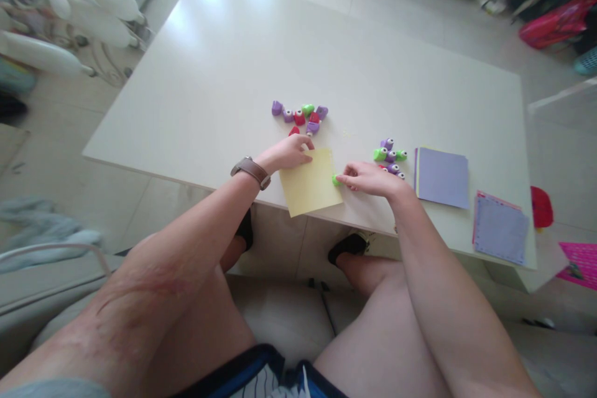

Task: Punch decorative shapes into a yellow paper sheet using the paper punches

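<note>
A sheet of yellow paper [311,185] lies at the table's near edge, one corner jutting past it. My left hand [295,152] rests on the sheet's upper left part, thumb and fingers apart. At the paper's right edge, my right hand [366,178] pinches a small green craft punch [335,180], mostly hidden by the fingers. Beyond my left hand sits a loose group of purple, red and green craft punches [299,117]. More such punches [390,154] are clustered just past my right hand, which partly covers them.
A stack of coloured paper [441,178] with a purple top sheet lies on the white table [373,74], to the right. Further right is a second stack [500,227] with small holes along its edges. Tiny paper bits [346,134] lie beyond the yellow sheet.
</note>
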The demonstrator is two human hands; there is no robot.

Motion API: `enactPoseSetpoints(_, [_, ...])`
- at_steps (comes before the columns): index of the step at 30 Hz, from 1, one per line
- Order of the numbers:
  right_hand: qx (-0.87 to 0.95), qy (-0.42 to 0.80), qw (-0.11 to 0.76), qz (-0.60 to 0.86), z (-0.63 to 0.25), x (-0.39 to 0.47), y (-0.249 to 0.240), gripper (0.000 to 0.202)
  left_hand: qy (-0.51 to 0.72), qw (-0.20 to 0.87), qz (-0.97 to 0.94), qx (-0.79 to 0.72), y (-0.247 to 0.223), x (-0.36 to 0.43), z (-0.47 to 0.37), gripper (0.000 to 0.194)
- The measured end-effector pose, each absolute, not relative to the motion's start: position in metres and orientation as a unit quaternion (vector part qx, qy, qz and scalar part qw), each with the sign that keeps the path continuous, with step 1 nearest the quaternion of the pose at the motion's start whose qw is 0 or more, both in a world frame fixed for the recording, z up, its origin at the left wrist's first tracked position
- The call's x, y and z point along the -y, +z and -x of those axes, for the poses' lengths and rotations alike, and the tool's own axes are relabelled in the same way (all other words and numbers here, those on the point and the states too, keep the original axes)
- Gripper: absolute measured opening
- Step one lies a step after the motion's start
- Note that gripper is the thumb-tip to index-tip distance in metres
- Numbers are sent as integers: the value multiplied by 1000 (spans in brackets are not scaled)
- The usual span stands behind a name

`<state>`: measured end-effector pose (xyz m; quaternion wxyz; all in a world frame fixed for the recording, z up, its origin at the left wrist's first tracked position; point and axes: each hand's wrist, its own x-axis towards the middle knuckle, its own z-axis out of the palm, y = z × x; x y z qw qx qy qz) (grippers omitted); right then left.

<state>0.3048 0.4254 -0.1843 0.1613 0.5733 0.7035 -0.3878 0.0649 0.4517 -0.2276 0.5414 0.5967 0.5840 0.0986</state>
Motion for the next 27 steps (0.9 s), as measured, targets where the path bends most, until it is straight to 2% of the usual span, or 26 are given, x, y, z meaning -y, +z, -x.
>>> enactPoseSetpoints(15, [-670,-397,147,-609,-301,-426,-194,27,103,551,-586,-585,-231,-452,-64,32])
enactPoseSetpoints(22, [-657,-384,102,-641,-293,-422,-197,18,107,549,-587,-585,-231,-452,-64,30])
enactPoseSetpoints(27, [-665,-364,102,-644,-287,-421,-193,16,105,548,-586,-588,-231,-452,-63,31])
